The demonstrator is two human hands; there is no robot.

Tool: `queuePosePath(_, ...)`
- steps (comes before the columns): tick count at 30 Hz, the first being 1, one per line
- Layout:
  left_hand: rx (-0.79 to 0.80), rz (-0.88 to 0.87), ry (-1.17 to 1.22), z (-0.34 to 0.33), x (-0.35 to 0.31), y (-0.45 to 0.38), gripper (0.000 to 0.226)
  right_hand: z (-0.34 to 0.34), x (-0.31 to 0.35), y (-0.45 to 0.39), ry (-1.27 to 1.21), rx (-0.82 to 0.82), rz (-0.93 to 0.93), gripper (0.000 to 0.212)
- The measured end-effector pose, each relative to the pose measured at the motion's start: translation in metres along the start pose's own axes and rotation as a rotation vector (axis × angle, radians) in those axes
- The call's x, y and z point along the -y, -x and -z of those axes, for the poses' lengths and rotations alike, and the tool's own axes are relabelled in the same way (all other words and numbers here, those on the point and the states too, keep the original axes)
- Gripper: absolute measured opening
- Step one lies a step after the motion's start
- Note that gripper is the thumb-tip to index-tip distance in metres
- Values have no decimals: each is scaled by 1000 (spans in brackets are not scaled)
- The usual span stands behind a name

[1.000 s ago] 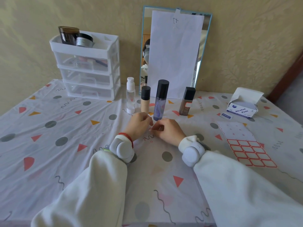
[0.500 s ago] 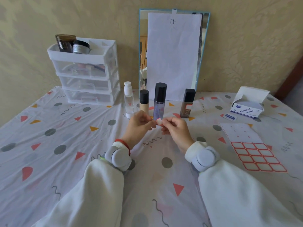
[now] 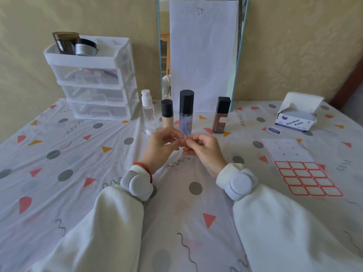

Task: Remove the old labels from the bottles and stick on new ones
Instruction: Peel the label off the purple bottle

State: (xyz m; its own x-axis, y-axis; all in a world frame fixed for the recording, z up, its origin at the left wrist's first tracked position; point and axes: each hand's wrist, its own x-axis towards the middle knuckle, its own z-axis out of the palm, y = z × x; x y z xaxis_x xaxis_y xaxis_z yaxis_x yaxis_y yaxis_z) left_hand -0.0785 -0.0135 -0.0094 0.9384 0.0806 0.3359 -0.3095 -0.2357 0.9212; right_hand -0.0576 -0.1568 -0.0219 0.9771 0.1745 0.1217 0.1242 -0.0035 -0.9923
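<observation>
- Bottles, four in a row at the back of the bench (image 3: 59, 193), in front of the mirror (image 3: 242, 55): clear bottle (image 3: 147, 112) with white cap, beige bottle (image 3: 167, 114) with black cap, tall lilac bottle (image 3: 186, 112) with black cap, brown bottle (image 3: 221, 115) with black cap. All upright, near one another, none touching.
- Left hand (image 3: 160, 148) and right hand (image 3: 204, 149) raised just in front of the lilac bottle, fingertips meeting.
- Both hands pinch a small white label (image 3: 184, 136) between thumb and fingers; other fingers curled. Label mostly hidden.
- Label sheet (image 3: 298, 167) lies flat to the right, red-bordered labels on its near half, far half bare.
- Alcohol pads box (image 3: 296, 118) open at far right; one loose sachet (image 3: 273, 131) just beside it.
- Drawer unit (image 3: 94, 81) at back left, two dark jars (image 3: 75, 45) on top.
</observation>
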Motion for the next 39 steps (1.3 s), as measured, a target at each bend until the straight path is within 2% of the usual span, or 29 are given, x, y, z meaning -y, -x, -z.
queuePosePath(10,-59,5,50,2,-3,3,14,0,4,4,-16,-13,23,13)
queuePosePath(15,-12,49,155,3,-1,2,21,1,6,4,-53,2,-13,15)
queuePosePath(19,16,51,157,5,0,1,17,2,7,5,-68,9,14,19)
queuePosePath(27,28,-52,40,3,2,0,14,2,7,7,-107,3,41,19)
queuePosePath(32,28,-46,-15,5,5,-2,10,0,7,7,-132,-4,38,16)
queuePosePath(35,44,-39,-46,4,7,-3,6,0,6,6,-168,-35,25,25)
queuePosePath(39,82,-7,-10,1,8,-3,11,0,-1,4,12,-9,76,10)
